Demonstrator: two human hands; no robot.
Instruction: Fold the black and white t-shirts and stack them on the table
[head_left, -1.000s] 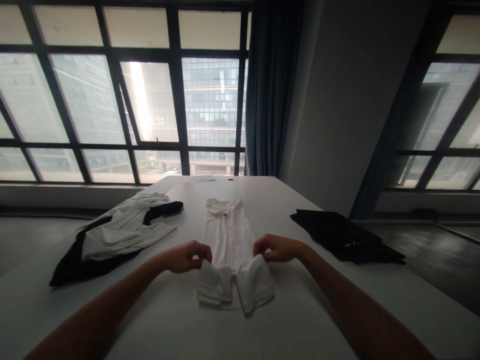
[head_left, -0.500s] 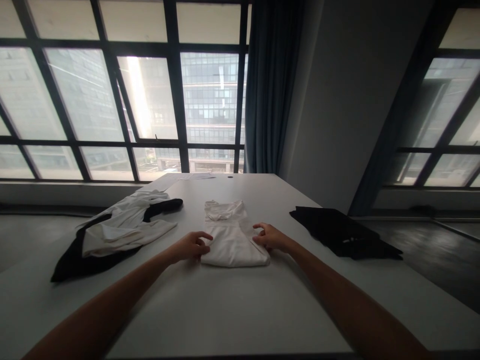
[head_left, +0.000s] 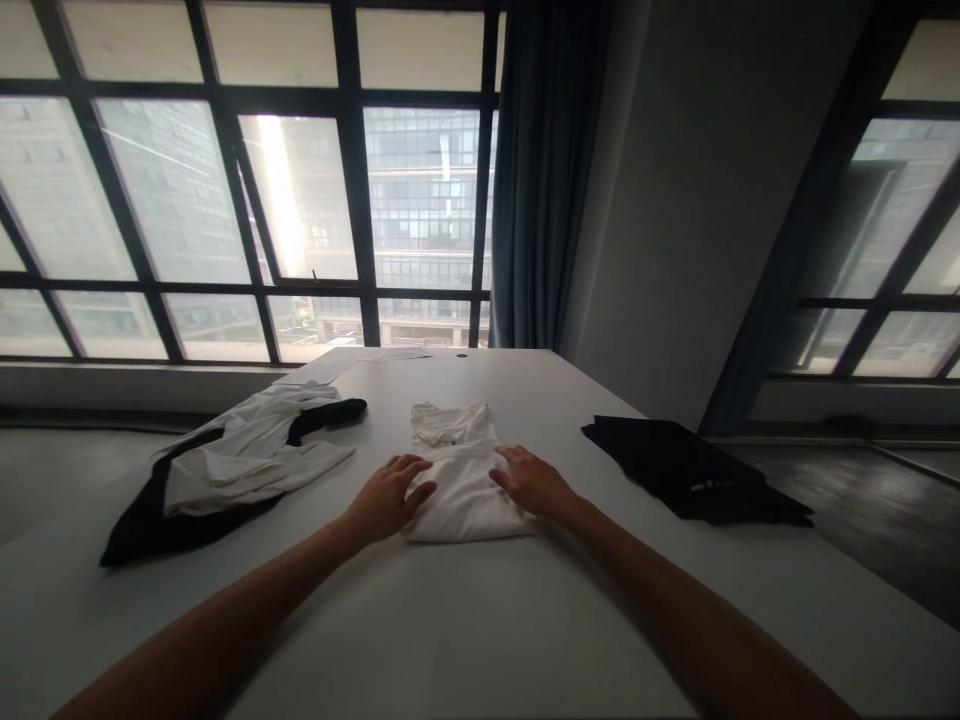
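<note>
A folded white shirt lies in the middle of the table, its collar end facing away from me. My left hand is at the shirt's left edge, fingers apart and stretched over the cloth. At the right edge my right hand rests with its fingers spread and tips on the fabric. Neither hand grips the shirt. Part of each side edge is hidden under the hands.
Loose white and black clothes lie in a heap on the left of the white table. A folded black garment lies near the right edge. Papers are at the far end, before the windows and a blue curtain.
Both hands have let go of the shirt's side edges and moved inward over it, their fingers opening out. The shirt's fold now lies a little flatter near the collar.
</note>
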